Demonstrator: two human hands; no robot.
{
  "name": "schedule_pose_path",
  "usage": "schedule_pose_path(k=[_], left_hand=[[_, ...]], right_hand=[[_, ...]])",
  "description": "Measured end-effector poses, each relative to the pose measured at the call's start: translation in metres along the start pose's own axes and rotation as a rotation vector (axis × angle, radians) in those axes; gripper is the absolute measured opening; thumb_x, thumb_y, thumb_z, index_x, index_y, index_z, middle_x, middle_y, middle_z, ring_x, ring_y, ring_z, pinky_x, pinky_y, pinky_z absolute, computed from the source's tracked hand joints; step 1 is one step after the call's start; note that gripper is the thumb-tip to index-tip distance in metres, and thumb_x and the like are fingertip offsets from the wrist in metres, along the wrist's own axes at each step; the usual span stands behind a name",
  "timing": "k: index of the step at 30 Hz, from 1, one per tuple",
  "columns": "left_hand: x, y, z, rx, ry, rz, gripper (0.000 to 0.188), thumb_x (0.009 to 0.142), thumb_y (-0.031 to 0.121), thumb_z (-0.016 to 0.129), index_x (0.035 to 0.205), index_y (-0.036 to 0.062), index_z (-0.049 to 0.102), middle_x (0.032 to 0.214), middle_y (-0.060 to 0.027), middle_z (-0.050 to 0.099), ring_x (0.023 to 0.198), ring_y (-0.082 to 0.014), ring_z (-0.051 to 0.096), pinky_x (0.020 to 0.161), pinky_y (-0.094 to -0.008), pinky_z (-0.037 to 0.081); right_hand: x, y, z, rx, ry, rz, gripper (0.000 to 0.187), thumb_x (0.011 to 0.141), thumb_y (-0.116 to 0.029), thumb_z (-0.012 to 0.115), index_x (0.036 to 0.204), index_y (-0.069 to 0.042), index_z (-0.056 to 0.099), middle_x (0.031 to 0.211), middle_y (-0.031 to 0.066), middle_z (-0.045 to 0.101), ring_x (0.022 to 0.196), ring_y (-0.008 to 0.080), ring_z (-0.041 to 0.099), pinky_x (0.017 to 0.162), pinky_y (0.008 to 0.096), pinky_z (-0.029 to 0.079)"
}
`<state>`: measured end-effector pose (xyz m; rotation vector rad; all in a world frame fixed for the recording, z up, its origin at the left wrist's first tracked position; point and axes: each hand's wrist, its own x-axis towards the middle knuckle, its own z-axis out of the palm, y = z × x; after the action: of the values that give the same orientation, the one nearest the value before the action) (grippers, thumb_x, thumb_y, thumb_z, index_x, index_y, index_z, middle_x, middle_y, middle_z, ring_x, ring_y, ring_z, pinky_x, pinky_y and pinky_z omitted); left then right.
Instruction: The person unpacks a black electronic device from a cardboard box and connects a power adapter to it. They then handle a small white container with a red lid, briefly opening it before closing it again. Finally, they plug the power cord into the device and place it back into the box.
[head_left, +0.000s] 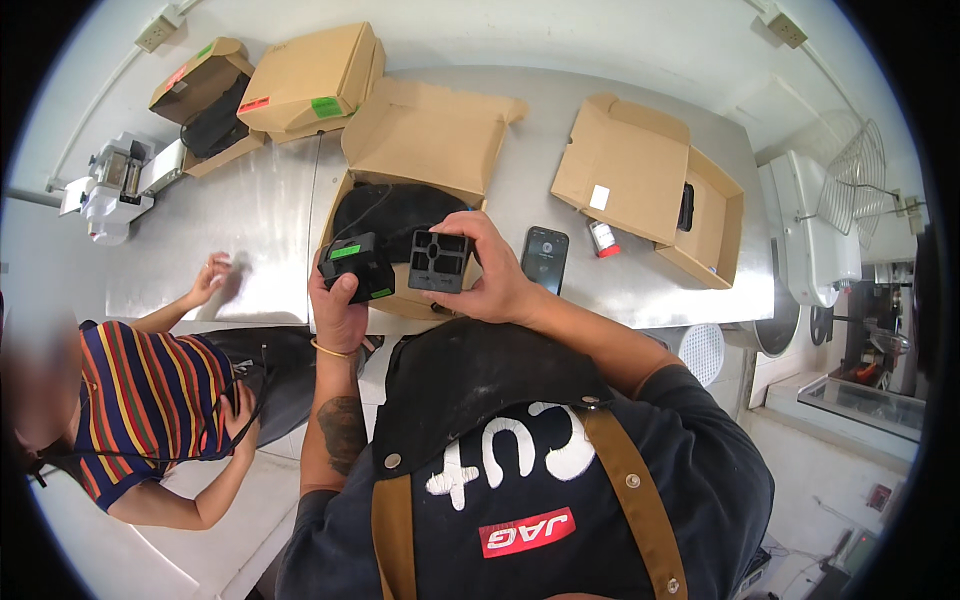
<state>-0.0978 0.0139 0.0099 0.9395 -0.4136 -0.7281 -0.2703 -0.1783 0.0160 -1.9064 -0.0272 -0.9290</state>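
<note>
My left hand (343, 316) is closed around a black boxy device (362, 268) with bright green stickers on its top and lower side. Close beside it, my right hand (492, 268) grips a black square plastic block (438, 262) with several hollow compartments in the face turned up. A small gap seems to part the two things. Both are held over the near edge of an open cardboard box (428, 125), whose lid is folded back. Inside that box lies a black cloth-like item (392, 208) with a thin cable across it.
A phone (545, 258) and a small red-and-white container (604, 238) lie right of my hands, near another open box (640, 160). More cardboard boxes (308, 78) stand at the back left. A person in a striped shirt (150, 390) sits left, one hand (210, 278) over the steel table (270, 215).
</note>
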Motion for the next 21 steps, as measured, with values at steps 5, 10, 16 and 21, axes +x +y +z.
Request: schedule_pose_path(k=[5,10,16,21], left_hand=[[-0.013,0.01,-0.014,0.558,-0.012,0.108,0.064,0.079,0.008,0.09,0.134,0.0032,0.057,0.131,-0.009,0.066,0.117,-0.0193,0.066,0.105,-0.036,0.053],[-0.015,0.007,-0.026,0.767,-0.078,0.088,0.061,0.074,-0.003,0.082,0.129,0.0038,0.057,0.13,-0.008,0.066,0.123,-0.0199,0.061,0.109,-0.0356,0.049],[-0.003,-0.005,-0.039,1.118,-0.138,0.066,0.055,0.073,0.007,0.086,0.123,0.0022,0.062,0.122,-0.013,0.067,0.112,-0.0299,0.067,0.103,-0.037,0.051],[-0.002,-0.015,-0.045,1.191,-0.214,0.139,0.055,0.074,0.008,0.086,0.124,0.0027,0.062,0.12,-0.0157,0.068,0.113,-0.0333,0.067,0.098,-0.0402,0.053]], right_hand=[[-0.006,0.013,0.0,0.184,-0.184,0.316,0.078,0.077,-0.009,0.093,0.14,-0.005,0.049,0.127,0.0078,0.061,0.121,0.0185,0.06,0.106,0.0364,0.049],[-0.006,0.048,0.012,0.425,-0.252,0.541,0.079,0.078,-0.007,0.093,0.143,-0.008,0.048,0.125,0.0025,0.062,0.117,0.014,0.061,0.104,0.0333,0.05],[0.014,0.085,0.025,0.302,-0.435,0.538,0.079,0.075,0.001,0.087,0.143,-0.009,0.049,0.126,0.0043,0.061,0.12,0.0166,0.06,0.106,0.0331,0.049],[0.041,0.08,0.017,0.169,-0.588,0.544,0.086,0.071,0.004,0.083,0.149,-0.01,0.048,0.137,0.0097,0.053,0.124,0.0204,0.056,0.109,0.0352,0.047]])
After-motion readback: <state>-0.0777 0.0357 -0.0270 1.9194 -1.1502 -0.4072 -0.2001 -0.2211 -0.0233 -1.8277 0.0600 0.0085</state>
